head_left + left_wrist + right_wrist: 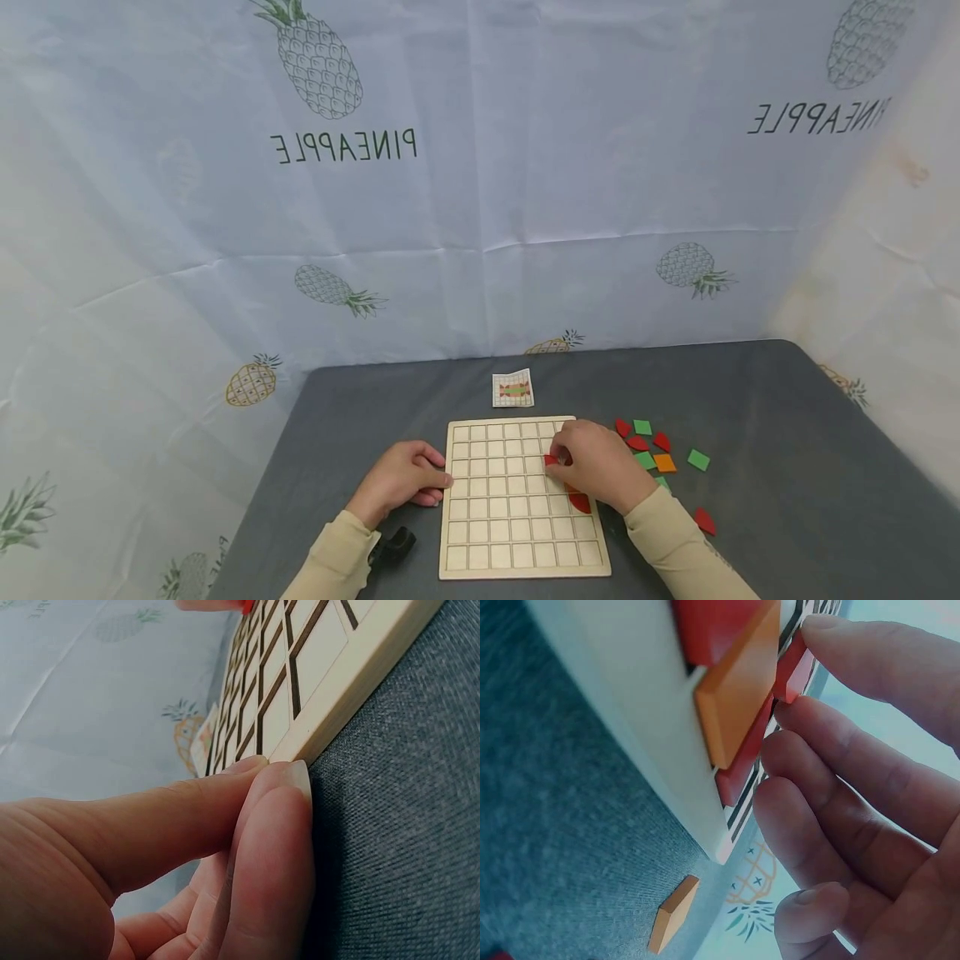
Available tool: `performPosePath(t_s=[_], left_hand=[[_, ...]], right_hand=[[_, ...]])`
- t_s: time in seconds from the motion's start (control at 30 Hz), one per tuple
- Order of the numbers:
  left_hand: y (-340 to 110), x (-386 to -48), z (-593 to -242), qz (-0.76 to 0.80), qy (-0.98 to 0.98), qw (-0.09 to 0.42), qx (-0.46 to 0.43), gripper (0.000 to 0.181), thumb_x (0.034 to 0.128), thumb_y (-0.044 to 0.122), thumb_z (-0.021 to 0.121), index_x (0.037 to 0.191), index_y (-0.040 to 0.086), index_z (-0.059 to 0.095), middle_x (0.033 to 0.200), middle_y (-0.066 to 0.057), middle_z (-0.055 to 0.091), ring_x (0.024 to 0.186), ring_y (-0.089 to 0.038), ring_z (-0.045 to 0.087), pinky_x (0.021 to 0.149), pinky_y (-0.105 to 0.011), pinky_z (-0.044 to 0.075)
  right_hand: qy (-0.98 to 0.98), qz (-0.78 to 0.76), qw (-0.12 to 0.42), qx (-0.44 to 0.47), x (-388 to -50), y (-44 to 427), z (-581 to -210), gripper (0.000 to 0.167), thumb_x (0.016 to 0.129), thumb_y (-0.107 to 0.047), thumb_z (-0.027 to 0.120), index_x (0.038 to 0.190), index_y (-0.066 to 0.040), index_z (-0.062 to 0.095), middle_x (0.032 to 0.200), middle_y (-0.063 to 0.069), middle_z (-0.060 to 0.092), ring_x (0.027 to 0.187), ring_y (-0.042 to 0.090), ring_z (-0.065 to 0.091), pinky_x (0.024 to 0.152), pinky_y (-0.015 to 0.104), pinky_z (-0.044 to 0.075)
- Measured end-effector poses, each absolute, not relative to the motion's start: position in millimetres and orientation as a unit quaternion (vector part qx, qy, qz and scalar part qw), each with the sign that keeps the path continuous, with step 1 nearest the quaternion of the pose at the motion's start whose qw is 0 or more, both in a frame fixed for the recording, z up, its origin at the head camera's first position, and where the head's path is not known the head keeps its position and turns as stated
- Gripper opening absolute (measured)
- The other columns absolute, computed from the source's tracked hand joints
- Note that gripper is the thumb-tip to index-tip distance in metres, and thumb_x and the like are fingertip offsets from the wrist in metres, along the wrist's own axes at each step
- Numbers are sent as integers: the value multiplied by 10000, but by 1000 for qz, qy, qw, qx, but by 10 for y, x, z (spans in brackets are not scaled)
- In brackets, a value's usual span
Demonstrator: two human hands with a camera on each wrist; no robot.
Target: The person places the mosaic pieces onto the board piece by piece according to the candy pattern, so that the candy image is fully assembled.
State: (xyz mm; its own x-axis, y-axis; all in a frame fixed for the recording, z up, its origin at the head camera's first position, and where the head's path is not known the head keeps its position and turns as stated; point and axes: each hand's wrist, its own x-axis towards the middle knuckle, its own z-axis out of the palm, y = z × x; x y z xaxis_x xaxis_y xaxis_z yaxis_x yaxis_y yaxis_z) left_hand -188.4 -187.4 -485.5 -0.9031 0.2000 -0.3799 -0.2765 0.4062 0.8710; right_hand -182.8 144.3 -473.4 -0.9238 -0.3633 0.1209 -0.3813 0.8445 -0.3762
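Observation:
A pale wooden grid board lies on the dark table. My left hand holds its left edge, the thumb on the rim and a finger against the side, as the left wrist view shows. Over the board's right part, my right hand pinches a red tile between thumb and forefinger, low over the grid. Along the right edge, in the right wrist view, an orange tile sits between a curved red tile and another red tile. My right hand partly hides these from the head view.
Several loose tiles lie right of the board, among them a green tile, an orange tile and a red tile. A small pattern card lies behind the board. A pineapple-print curtain hangs behind the table.

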Motion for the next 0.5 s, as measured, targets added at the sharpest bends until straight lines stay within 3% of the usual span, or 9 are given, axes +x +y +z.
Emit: performPosePath(t_s=[0.5], left_hand=[[-1865, -1891, -4867, 538, 814, 217, -27, 367, 880, 110, 895, 1142, -24, 677, 898, -122, 753, 682, -142, 747, 649, -330, 681]], right_hand=[[-958, 205, 30, 199, -1832, 1450, -4759, 211, 858, -261, 935, 784, -243, 739, 758, -129, 588, 679, -6, 475, 574, 190, 449]])
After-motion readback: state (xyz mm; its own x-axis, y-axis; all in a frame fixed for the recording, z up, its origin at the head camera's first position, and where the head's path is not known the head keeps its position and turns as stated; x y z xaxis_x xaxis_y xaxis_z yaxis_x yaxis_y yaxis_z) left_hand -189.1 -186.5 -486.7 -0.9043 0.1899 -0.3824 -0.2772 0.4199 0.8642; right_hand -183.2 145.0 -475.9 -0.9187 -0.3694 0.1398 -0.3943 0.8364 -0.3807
